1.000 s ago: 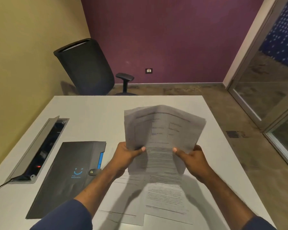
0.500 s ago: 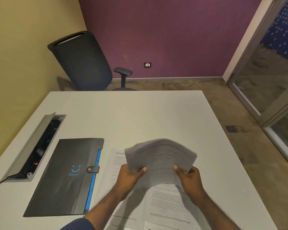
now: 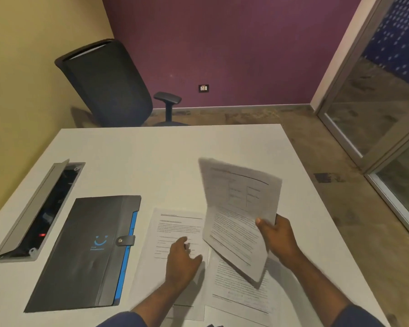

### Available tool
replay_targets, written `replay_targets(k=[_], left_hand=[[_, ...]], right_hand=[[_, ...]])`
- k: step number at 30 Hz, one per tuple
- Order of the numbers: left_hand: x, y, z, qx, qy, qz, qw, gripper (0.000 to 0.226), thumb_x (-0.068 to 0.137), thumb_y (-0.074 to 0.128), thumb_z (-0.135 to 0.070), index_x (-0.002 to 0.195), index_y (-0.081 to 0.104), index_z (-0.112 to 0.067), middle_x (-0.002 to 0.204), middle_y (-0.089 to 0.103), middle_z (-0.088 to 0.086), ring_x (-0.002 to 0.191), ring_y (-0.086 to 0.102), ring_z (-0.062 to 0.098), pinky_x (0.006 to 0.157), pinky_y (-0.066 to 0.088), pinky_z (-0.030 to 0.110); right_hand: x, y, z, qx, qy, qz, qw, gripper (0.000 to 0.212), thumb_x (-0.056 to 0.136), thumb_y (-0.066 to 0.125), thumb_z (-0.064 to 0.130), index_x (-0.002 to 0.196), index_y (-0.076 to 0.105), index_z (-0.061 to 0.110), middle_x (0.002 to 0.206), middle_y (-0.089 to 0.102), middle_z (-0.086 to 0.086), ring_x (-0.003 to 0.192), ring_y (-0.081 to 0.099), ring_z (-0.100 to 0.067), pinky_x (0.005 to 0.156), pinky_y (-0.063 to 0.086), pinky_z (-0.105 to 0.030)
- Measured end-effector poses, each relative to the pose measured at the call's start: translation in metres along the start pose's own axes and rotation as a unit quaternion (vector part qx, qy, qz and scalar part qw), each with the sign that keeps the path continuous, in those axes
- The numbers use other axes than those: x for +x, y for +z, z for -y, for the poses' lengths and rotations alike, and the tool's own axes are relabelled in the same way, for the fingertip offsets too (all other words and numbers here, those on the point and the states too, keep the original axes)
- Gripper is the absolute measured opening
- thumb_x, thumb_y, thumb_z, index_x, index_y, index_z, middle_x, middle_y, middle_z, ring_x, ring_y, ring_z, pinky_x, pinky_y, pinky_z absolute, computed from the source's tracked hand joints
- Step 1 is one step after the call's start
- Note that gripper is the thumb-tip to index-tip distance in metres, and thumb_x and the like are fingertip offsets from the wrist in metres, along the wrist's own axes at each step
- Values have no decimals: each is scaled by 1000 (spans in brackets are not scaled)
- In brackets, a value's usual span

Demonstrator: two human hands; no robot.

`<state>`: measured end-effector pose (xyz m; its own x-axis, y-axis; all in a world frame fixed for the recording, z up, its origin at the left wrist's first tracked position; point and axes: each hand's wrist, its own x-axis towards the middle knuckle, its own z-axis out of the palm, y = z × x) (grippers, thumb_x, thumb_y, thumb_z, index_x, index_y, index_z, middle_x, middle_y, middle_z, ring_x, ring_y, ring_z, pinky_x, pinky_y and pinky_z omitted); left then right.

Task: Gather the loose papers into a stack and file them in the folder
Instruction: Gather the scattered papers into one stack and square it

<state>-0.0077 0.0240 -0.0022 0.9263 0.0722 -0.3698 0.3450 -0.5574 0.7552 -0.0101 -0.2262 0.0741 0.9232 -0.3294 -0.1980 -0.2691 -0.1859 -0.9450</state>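
My right hand (image 3: 280,237) grips a small stack of printed sheets (image 3: 236,215) by its right edge and holds it tilted above the table. My left hand (image 3: 182,260) hovers over or rests on a loose printed sheet (image 3: 175,227) lying flat on the table; whether it touches I cannot tell. More loose sheets (image 3: 241,291) lie under the raised stack, near the front edge. A black folder (image 3: 87,251) with a blue edge and a snap strap lies shut to the left of the papers.
The white table (image 3: 151,156) has an open grey cable tray (image 3: 36,208) at the left. A black office chair (image 3: 109,83) stands behind the far edge. A glass door (image 3: 376,90) is to the right.
My left hand let go of the stack and dropped to the sheet on the table. My right hand alone lifted the stack up and to the right.
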Motion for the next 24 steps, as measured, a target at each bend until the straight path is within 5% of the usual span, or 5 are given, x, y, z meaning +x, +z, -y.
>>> replay_targets(k=[8, 11, 18, 24], left_hand=[[-13, 39, -2, 195, 63, 60, 977, 58, 73, 69, -53, 117, 51, -19, 112, 55, -3, 102, 56, 17, 80, 45, 26], [-18, 50, -5, 281, 65, 77, 954, 46, 77, 69, -46, 106, 46, -19, 105, 52, -1, 96, 57, 21, 75, 47, 33], [-4, 48, -1, 176, 26, 39, 983, 4, 85, 59, -19, 87, 57, -18, 87, 63, -2, 80, 59, 18, 64, 40, 28], [20, -3, 14, 95, -5, 6, 995, 11, 83, 69, -23, 77, 60, -25, 73, 63, -11, 63, 55, 3, 48, 36, 16]], right_hand=[[15, -26, 15, 37, 30, -8, 999, 31, 94, 60, 10, 124, 60, 15, 104, 71, -3, 95, 68, -20, 82, 57, -40], [15, -32, 10, 36, 38, -18, 998, 36, 94, 60, 9, 129, 58, 13, 114, 69, -6, 102, 67, -25, 92, 54, -47], [16, -44, -2, 10, 56, -35, 998, 36, 94, 60, 11, 130, 57, 13, 115, 68, -8, 103, 65, -29, 92, 54, -50], [20, -36, -4, 25, 63, -44, 997, 35, 93, 62, 11, 128, 59, 12, 110, 69, -5, 99, 67, -26, 91, 54, -48]])
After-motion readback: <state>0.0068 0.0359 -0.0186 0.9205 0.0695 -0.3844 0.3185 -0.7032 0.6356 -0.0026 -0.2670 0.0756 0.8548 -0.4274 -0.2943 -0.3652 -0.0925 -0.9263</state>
